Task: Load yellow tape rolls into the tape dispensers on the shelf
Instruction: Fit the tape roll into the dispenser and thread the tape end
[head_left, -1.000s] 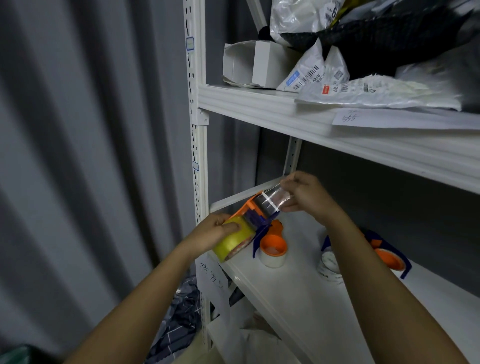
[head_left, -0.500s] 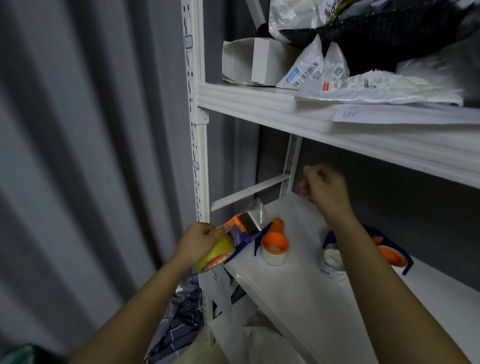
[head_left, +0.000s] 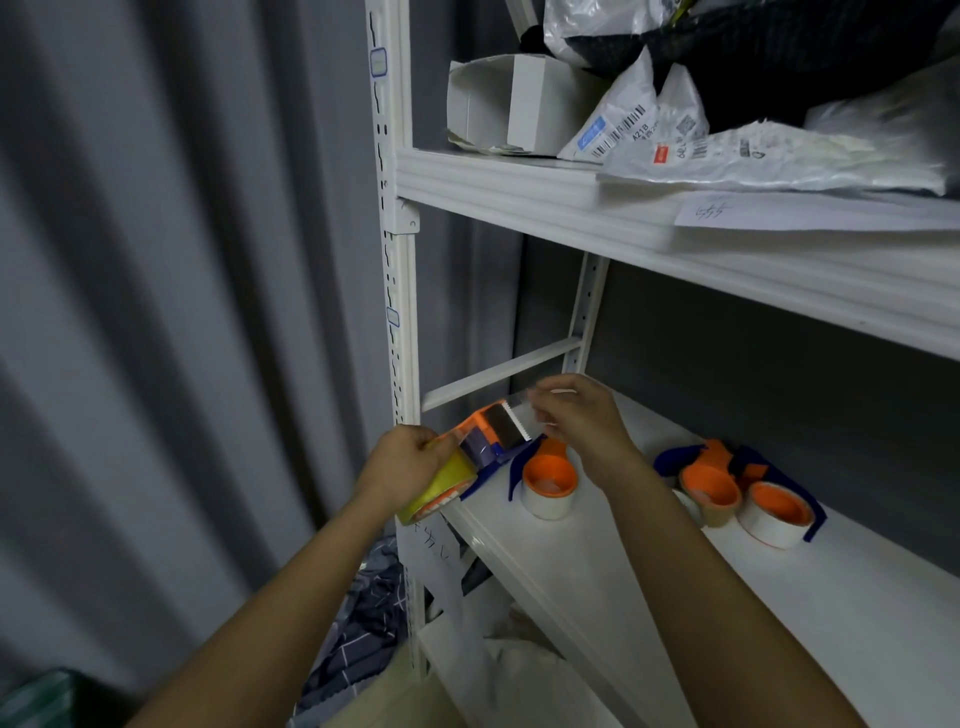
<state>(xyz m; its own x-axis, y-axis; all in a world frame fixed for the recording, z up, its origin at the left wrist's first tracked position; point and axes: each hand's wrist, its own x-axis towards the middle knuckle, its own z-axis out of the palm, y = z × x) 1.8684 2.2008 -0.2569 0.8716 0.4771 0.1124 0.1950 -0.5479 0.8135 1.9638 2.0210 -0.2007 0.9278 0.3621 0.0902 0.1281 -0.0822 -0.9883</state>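
Left hand wraps round a yellow tape roll already seated in an orange and blue dispenser, fingers curled over the roll's outer face. Roll and dispenser are held in the air just off the front left corner of the lower shelf, beside the white upright post. Right hand is at the dispenser's toothed cutter end, fingertips pressed together on what looks like the clear free end of tape; motion blur makes the exact pinch hard to read. Judgement: roll is loaded and the step in hand is drawing the tape end across the blade. Roll should be light and rigid across its core, with a slick wound face, so the grip round its width as now seems sound. The loose strip is thin, limp and sticky on one side, likely to fold back on itself; best taken at its very tip and kept taut. Serrated edge is sharp, so fingers should keep clear of the teeth. On the shelf stand three more dispensers: one near the front left, just beside the held one, and two touching each other further right towards the back. Whether those carry yellow tape cannot be told; their rolls look pale. Upper shelf holds a white box and plastic mail bags.
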